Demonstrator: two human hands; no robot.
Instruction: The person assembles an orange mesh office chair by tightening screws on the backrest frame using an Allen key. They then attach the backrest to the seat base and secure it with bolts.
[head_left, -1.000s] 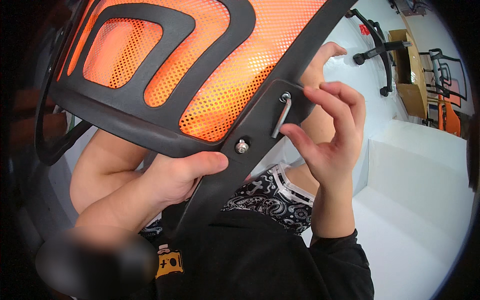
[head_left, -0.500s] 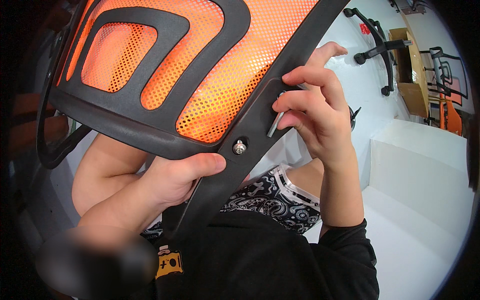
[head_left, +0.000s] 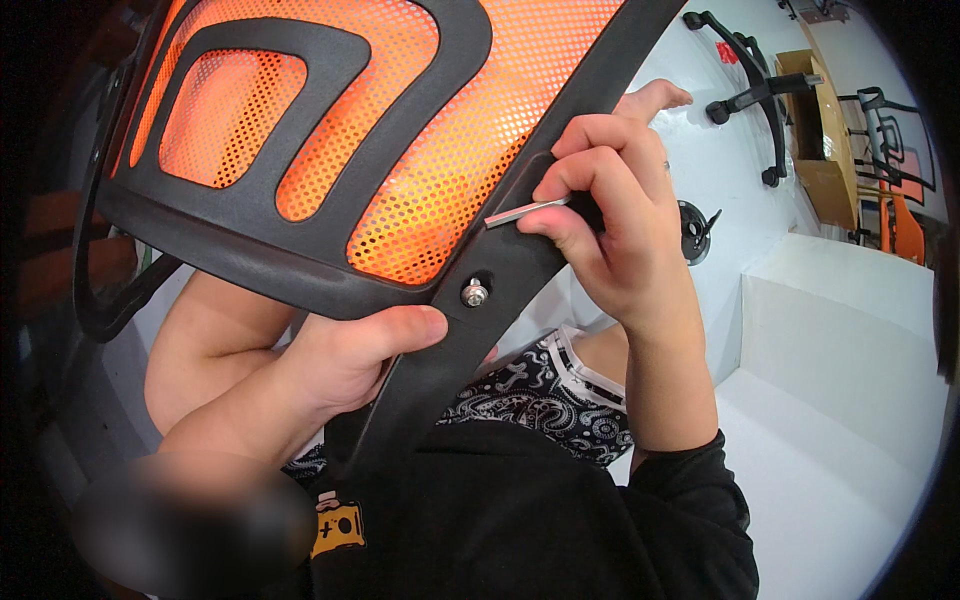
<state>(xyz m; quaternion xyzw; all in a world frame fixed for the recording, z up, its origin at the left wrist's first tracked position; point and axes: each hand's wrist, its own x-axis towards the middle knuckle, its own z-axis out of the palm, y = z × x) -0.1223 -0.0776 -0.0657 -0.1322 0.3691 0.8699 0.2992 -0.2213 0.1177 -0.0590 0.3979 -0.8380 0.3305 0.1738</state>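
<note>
An office chair backrest (head_left: 330, 175) with orange mesh in a black plastic frame lies tilted across my lap. My left hand (head_left: 365, 350) grips the black bar at its lower edge, thumb on top and fingers mostly hidden underneath. Just beyond that thumb, a silver bolt (head_left: 474, 293) stands partly out of a round hole in the bar. My right hand (head_left: 625, 215) is over the bar farther up, pinching a hex key (head_left: 525, 211) between thumb and fingers. The hex key's straight end points left, apart from the bolt; its other end is hidden by the fingers.
A black wheeled chair base (head_left: 765, 95) lies on the white floor at the far right, beside an open cardboard box (head_left: 825, 150). Another chair (head_left: 895, 150) stands behind the box. A round black part (head_left: 695, 232) is on the floor beyond my right wrist. A white box-like block (head_left: 830, 310) stands at right.
My right hand has turned the hex key from pointing steeply down to nearly level, pointing left. The backrest has shifted very slightly left. My left hand keeps its hold.
</note>
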